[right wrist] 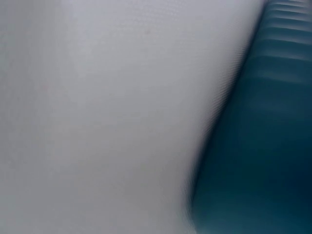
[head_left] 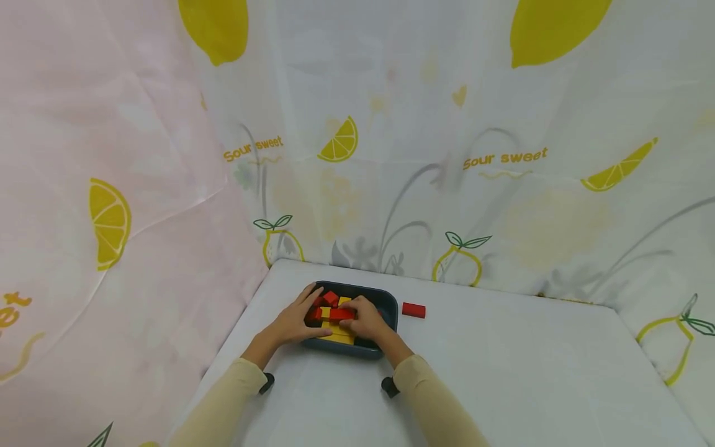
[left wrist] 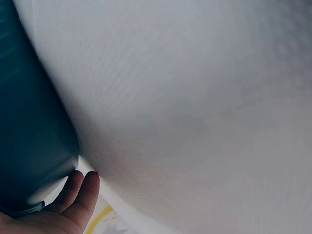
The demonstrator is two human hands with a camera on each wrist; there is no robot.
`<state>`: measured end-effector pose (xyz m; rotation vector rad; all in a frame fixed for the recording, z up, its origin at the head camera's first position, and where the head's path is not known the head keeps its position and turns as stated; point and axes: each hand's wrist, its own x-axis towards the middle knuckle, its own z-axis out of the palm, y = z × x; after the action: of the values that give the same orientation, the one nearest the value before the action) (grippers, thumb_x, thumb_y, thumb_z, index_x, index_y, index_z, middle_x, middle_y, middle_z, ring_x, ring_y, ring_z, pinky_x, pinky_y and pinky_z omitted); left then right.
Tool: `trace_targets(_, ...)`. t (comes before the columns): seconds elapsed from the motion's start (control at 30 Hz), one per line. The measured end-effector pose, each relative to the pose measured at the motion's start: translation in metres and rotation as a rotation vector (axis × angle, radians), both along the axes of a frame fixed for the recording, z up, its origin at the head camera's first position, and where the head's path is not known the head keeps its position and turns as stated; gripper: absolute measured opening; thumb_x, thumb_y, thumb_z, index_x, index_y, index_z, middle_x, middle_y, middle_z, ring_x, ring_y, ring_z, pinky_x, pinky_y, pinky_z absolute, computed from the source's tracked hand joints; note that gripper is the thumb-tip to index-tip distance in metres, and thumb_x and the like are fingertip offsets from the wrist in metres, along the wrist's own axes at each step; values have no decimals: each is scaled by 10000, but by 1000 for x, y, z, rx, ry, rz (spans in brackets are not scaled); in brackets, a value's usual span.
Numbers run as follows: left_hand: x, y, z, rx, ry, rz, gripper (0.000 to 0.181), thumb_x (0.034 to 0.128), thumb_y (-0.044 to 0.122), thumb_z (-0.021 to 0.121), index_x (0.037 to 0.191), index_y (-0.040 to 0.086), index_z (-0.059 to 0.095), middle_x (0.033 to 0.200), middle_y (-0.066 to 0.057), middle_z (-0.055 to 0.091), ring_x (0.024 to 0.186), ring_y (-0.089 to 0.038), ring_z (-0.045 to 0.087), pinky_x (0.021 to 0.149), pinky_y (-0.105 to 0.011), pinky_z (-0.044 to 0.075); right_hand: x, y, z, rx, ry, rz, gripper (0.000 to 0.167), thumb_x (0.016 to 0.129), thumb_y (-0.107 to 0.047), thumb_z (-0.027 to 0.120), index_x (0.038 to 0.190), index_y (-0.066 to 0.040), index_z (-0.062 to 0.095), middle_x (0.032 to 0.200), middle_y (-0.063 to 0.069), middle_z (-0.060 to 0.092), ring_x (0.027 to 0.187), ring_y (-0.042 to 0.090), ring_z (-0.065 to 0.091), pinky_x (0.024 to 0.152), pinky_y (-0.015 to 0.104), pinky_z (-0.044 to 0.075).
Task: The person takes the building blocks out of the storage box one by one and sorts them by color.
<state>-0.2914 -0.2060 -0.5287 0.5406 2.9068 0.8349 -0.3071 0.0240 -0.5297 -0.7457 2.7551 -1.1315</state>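
Note:
A dark blue-green bin (head_left: 349,352) with red and yellow blocks in it stands on the white table. My right hand (head_left: 368,320) reaches over its right part and pinches a long red block (head_left: 341,315) between thumb and fingers. This block lies above flat yellow blocks (head_left: 338,337). At the bin's left end is my left hand (head_left: 288,324), fingers spread along the rim and thumb stretched over the yellow blocks. Two fairly straight fingers (left wrist: 87,197) show beside the bin's outer wall (left wrist: 34,107) in the left wrist view. The right wrist view shows only the ribbed bin wall (right wrist: 258,146) and the cloth.
A single red block (head_left: 414,310) lies on the table just right of the bin. Smaller red blocks (head_left: 331,298) sit at the bin's back left. Lemon-printed curtains (head_left: 368,205) hang behind and to the left. White cloth (head_left: 503,366) covers the table.

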Motion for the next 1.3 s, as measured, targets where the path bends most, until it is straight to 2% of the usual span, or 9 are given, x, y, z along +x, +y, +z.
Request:
trace_targets(0.2, -6, -1, 2, 1, 20, 0, 1089, 732, 693, 729, 1584, 226, 236, 1674, -60, 113, 1413, -404, 385, 1075, -640, 381, -4, -1, 5, -42, 47, -49, 352, 884, -171, 747, 1219, -79, 693, 1118, 123, 589, 984, 232, 576, 884, 371, 531)
trace_targets(0.3, -4, -1, -1, 3, 16, 3, 1085, 729, 685, 737, 1580, 221, 249, 1670, -71, 130, 1405, -410, 394, 1064, -646, 388, -3, -1, 6, -43, 69, -53, 343, 884, -170, 747, 1212, -86, 696, 1117, 122, 596, 980, 230, 582, 878, 370, 529)
trace_targets(0.43, 2, 1, -8, -11, -9, -12, 1094, 727, 701, 728, 1583, 228, 238, 1673, -73, 118, 1403, -407, 400, 1064, -637, 395, 1, 2, 9, 4, 111, -22, 307, 885, -182, 747, 1179, -106, 703, 1100, 105, 603, 940, 204, 578, 840, 337, 530)
trace_targets(0.57, 4, 5, -11, -2, 6, -18, 1093, 729, 706, 724, 1584, 234, 236, 1673, -63, 123, 1398, -405, 406, 1067, -627, 396, 2, 10, 19, -1, 177, 7, 301, 880, -174, 750, 1166, -93, 697, 1085, 123, 599, 911, 209, 570, 804, 335, 526)
trace_targets(0.77, 5, 4, -3, -10, -4, 14, 1109, 717, 694, 742, 1588, 249, 218, 1674, -50, 118, 1395, -411, 405, 1069, -643, 382, -5, 27, 41, -77, 262, 21, 307, 887, -149, 741, 1168, -49, 671, 1059, 130, 587, 778, 151, 504, 696, 287, 477)
trace_targets(0.9, 3, 3, -1, -8, -22, 20, 1115, 714, 709, 734, 1590, 266, 204, 1676, -39, 107, 1405, -406, 390, 1081, -647, 366, -9, 44, 58, -79, 221, -27, 325, 880, -154, 751, 1183, -63, 676, 1074, 138, 590, 712, 150, 479, 658, 276, 455)
trace_targets(1.0, 3, 3, -2, -3, -27, 20, 1108, 717, 705, 734, 1589, 270, 207, 1676, -41, 101, 1415, -404, 378, 1088, -648, 359, -14, 61, 63, -43, 188, -94, 356, 873, -155, 759, 1209, -73, 671, 1087, 126, 594, 743, 155, 486, 674, 266, 454)
trace_targets(1.17, 3, 2, 0, 12, -23, 17, 1117, 720, 697, 739, 1591, 250, 199, 1675, -60, 101, 1416, -416, 373, 1083, -656, 357, -27, 100, 58, -45, 128, -164, 389, 891, -120, 734, 1253, -43, 614, 1148, 156, 582, 806, 192, 525, 719, 274, 484)
trace_targets(1.3, 1, 0, 2, -2, -17, 13, 1132, 721, 707, 730, 1596, 255, 172, 1678, -55, 85, 1425, -410, 365, 1095, -643, 355, -31, 134, 48, -23, 101, -202, 363, 895, -83, 714, 1230, -5, 598, 1148, 199, 582, 844, 241, 537, 735, 305, 487)
